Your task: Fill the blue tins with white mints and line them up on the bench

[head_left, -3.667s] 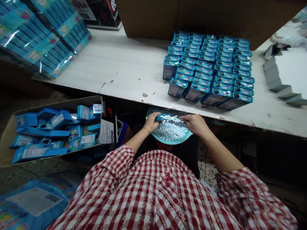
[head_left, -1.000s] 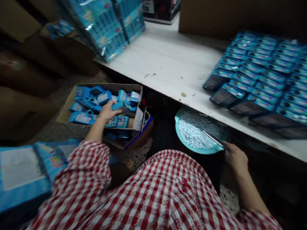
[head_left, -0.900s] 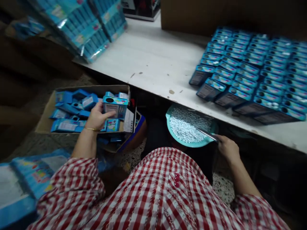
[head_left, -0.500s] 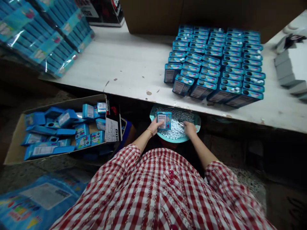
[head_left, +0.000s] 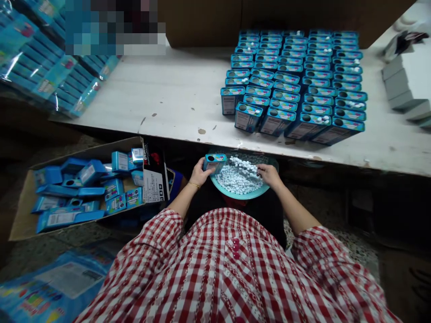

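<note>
My left hand (head_left: 200, 173) grips a small blue box (head_left: 216, 162) upright at the left rim of a turquoise basin (head_left: 245, 196); a dark round hole shows in the box's top. White candy-like pellets (head_left: 235, 181) fill much of the basin. Over them, my right hand (head_left: 269, 176) is closed on a scoop (head_left: 258, 172), mostly hidden by the fingers and a heap of pellets. This heap reaches left towards the box but stays apart from it. The basin sits low, just in front of the white table's edge.
Rows of blue boxes (head_left: 283, 85) with holed tops stand on the white table (head_left: 182, 103), some with pellets on top. A carton (head_left: 23, 215) of loose blue boxes lies left. Plastic-wrapped packs (head_left: 43, 67), a blue printed bag (head_left: 63, 278) and white cartons (head_left: 407, 80) surround the space.
The blue box has moved left and turned so its holed top faces me. My right hand has brought the scoop up out of the pellets, heaped full.
</note>
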`<state>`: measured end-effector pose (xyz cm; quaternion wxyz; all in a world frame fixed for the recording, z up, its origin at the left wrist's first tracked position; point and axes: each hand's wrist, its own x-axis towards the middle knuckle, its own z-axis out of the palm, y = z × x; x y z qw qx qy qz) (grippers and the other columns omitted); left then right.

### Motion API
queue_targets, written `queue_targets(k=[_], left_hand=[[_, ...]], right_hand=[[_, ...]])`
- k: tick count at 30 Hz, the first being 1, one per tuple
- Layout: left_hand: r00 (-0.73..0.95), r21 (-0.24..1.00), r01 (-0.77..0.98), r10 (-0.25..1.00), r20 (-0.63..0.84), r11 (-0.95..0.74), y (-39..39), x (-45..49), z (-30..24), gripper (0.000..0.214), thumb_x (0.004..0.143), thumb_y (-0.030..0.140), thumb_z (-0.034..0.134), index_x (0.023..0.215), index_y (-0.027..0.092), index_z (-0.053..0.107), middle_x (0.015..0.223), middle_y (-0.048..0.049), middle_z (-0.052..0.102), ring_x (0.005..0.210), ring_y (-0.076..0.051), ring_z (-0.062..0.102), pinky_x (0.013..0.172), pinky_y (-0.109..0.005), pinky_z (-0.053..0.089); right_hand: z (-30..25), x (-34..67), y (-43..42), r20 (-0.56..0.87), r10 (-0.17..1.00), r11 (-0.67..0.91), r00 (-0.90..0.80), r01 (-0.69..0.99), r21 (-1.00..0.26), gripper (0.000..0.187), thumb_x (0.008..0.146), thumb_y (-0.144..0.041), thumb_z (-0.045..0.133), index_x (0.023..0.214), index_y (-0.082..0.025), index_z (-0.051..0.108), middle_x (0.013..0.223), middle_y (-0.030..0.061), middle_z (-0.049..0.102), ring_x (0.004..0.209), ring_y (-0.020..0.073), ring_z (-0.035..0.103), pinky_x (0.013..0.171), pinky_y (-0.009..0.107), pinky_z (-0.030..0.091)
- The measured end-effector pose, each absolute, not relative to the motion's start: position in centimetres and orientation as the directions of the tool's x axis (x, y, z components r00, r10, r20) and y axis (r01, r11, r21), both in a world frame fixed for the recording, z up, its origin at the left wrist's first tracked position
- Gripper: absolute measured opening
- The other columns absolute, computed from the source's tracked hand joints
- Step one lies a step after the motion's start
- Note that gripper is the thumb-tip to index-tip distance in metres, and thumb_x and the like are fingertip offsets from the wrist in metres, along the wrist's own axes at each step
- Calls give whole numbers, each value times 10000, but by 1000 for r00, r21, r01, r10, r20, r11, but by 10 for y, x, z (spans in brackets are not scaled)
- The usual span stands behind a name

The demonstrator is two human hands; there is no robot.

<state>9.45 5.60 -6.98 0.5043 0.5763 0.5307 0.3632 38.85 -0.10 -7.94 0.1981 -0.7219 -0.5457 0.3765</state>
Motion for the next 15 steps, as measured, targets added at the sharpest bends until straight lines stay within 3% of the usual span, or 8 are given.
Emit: queue_targets(k=[4,8,11,15], left_hand=[[220,931,364,974,-47,-37,59,101,-72,496,611,317,698,1056,156,551,997,-63,630,931,-225,579,896,-371,431],[312,898,422,950,-10,-129,61,121,-70,473,616,277,692,1059,170,566,1028,-73,615,979,-246,550,924,-390,402],[369,848,496,929,-10,-188,63,131,-66,456,618,248,677,1058,175,581,1075,-81,603,1012,-263,527,938,-400,387],[401,798,562,915,-35,-216,65,135,-62,451,629,236,646,1074,206,578,1099,-60,597,1028,-268,508,951,-414,371]], right_hand=[[-46,402,0,-267,961,-264,73,528,-807,302,725,-203,489,920,-140,710,633,11,639,566,119,551,573,221,425],[-11,401,10,-273,961,-209,-29,568,-796,308,718,-210,497,925,-140,714,642,11,643,571,119,549,587,227,426],[11,393,18,-286,954,-139,-94,705,-696,310,718,-172,490,922,-150,723,695,26,677,627,131,577,621,227,424],[41,381,26,-271,954,-5,-129,897,-443,312,734,-162,484,915,-213,733,852,45,716,800,180,614,670,237,404]])
